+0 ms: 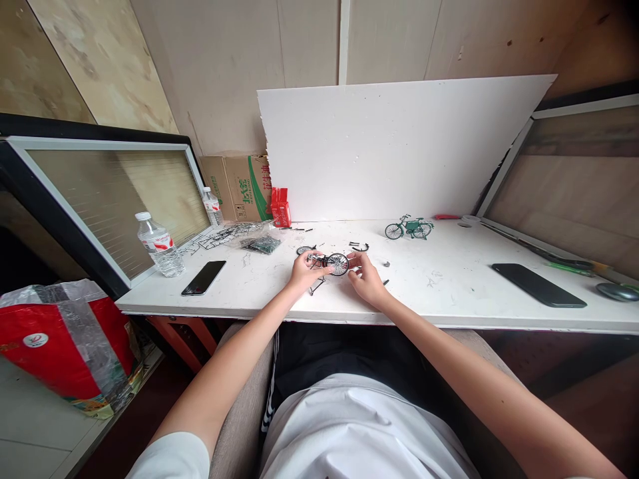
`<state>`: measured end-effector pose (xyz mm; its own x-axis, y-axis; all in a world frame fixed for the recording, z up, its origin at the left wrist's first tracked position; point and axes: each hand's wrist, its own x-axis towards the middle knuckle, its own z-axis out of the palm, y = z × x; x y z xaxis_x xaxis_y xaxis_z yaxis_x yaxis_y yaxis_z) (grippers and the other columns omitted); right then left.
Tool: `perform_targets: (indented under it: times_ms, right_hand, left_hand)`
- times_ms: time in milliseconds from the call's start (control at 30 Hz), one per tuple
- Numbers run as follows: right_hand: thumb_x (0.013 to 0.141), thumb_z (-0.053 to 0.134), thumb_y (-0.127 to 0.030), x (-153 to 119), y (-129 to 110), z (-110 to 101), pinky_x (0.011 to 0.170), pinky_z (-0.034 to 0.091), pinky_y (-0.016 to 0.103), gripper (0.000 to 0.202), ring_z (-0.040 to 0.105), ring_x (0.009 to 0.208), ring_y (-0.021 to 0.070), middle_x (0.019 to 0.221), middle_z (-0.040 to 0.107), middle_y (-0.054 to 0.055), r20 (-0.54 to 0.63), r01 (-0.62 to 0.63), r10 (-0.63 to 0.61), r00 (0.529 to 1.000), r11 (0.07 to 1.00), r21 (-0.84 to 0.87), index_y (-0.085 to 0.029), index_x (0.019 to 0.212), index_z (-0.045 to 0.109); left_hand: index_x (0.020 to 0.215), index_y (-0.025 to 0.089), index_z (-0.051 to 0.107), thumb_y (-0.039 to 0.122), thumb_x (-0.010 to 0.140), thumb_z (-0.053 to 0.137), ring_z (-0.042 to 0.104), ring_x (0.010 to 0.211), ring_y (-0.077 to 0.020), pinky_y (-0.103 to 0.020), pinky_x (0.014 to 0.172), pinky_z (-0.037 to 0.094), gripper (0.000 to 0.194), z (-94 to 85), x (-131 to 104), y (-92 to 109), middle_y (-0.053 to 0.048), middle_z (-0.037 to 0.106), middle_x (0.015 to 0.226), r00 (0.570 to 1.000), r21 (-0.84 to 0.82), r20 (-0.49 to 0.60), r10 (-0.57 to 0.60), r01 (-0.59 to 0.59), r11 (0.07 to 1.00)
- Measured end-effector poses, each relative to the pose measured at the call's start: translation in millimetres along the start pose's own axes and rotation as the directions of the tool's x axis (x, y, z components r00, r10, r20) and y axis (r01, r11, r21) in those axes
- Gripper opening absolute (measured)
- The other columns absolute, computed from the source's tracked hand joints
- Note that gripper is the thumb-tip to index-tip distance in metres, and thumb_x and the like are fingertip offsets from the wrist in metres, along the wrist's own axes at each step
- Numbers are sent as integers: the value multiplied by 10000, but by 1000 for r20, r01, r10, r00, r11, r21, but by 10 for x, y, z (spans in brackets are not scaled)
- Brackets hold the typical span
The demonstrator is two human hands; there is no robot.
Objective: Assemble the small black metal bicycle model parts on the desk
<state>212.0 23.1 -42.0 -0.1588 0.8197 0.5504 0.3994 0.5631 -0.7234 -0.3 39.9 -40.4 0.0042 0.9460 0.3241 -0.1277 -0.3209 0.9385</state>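
My left hand (305,271) is closed on a partly built model bicycle (323,261), pinching its dark frame between thumb and fingers. One spoked black wheel (338,265) stands out at the right side of the model, facing me. Curved fingers of my right hand (367,278) are at this wheel's right edge, thumb and forefinger apart; whether they touch the rim is hard to see. Beneath my left hand a thin dark frame part (316,286) shows. Another spoked wheel (305,250) appears just beyond the left hand. Small black curved parts (360,247) lie behind my right hand.
A finished-looking green model bicycle (409,227) stands at the back right. Leftward are a parts bag (262,245), black part frames (219,236), a phone (204,277) and a water bottle (160,246). A black slab-like object (538,285) and mouse (618,291) lie right.
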Motion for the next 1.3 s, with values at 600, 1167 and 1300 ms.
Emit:
perform_targets:
  times_ms: [600,1167,1300]
  right_hand:
    - [840,528,-178,-4,17,9,865,536,432,379,649,1106,264,1182,666,97,-14,1,-1,1000,1000,-3,-258,1208,486]
    - [988,560,-425,-4,-33,2,765,503,356,366,638,882,220,949,630,27,17,-29,28,999,998,58,-259,1293,443]
    - [993,565,-434,-7,-47,-4,783,499,358,365,639,897,217,961,631,26,20,-36,35,999,997,62,-264,1293,446]
  left_hand:
    - [1119,176,640,305,568,1006,699,876,-181,-290,779,569,673,18,-52,99,-44,698,930,1000,3,7,-27,27,1000]
    - [1123,166,648,327,568,1010,710,878,-191,-285,774,555,681,10,-41,84,-70,724,948,999,27,34,-23,22,999]
    - [1126,160,645,332,556,1014,714,859,-193,-281,752,549,701,27,-60,127,-78,733,952,997,39,51,-53,51,998]
